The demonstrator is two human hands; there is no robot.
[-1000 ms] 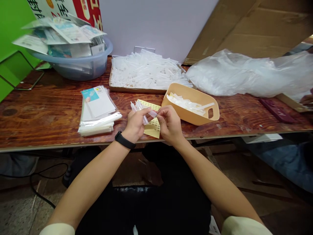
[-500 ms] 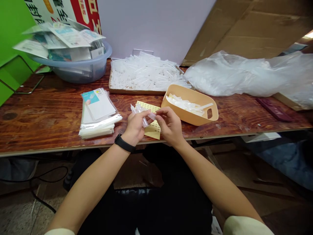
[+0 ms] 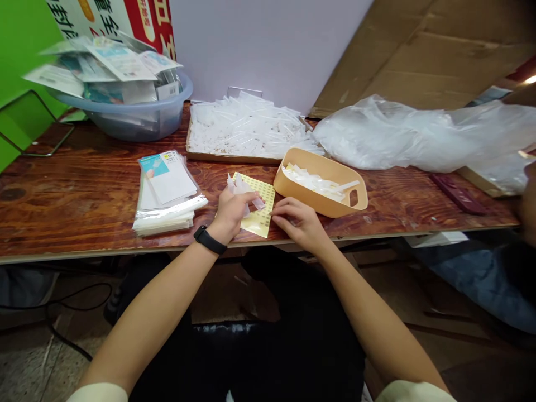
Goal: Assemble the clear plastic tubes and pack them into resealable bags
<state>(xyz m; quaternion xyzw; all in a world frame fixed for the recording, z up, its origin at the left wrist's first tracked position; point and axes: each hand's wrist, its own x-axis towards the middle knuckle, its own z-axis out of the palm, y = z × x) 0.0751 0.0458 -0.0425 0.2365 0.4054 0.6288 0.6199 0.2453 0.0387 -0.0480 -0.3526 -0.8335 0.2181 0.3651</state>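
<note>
My left hand (image 3: 232, 214), with a black band at the wrist, is closed on several translucent plastic tubes (image 3: 238, 185) that poke out past the fingers. Beneath them a yellow sticker sheet (image 3: 262, 222) with rows of small dots lies near the table's front edge. My right hand (image 3: 302, 224) is at the sheet's right edge, thumb and fingertips close together; anything between them is too small to make out. Behind my right hand stands a yellow-orange basket (image 3: 330, 207) holding white translucent pieces (image 3: 314, 181).
Packaged cards (image 3: 167, 192) are stacked left of my hands. A blue basin (image 3: 134, 123) full of packets stands behind them. Further back are a tray of clear tubes (image 3: 247, 125), plastic bags (image 3: 389, 134) and a dark red case (image 3: 458, 194). Part of a person shows at the right edge.
My right hand has drawn away from the tubes in my left hand, moving right and down to the sheet's edge. A person has come into view at the right edge.
</note>
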